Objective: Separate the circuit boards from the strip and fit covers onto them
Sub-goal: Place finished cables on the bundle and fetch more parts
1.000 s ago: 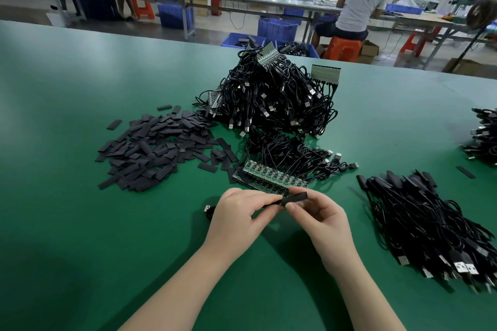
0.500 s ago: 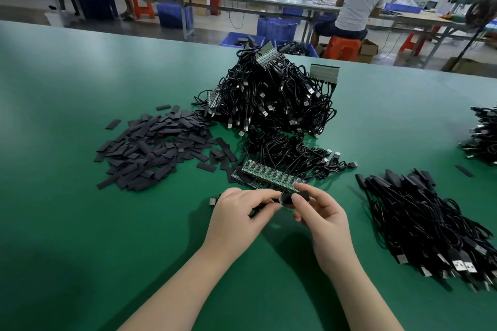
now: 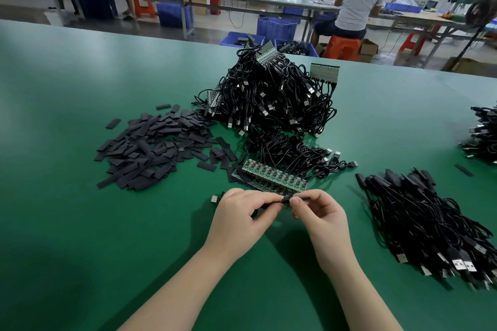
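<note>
Left hand (image 3: 243, 219) and right hand (image 3: 320, 212) both pinch one flat black sleeve cover (image 3: 291, 199) at 6 o'clock of the green circuit-board strip (image 3: 271, 176). Risk: a skewed push jams the cover or strains the cable joint.

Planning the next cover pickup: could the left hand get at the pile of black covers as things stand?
Probably yes, but not yet: the pile of black covers lies open on the table on its side, nothing between. The left hand is busy pinching the black piece with the right hand.
</note>
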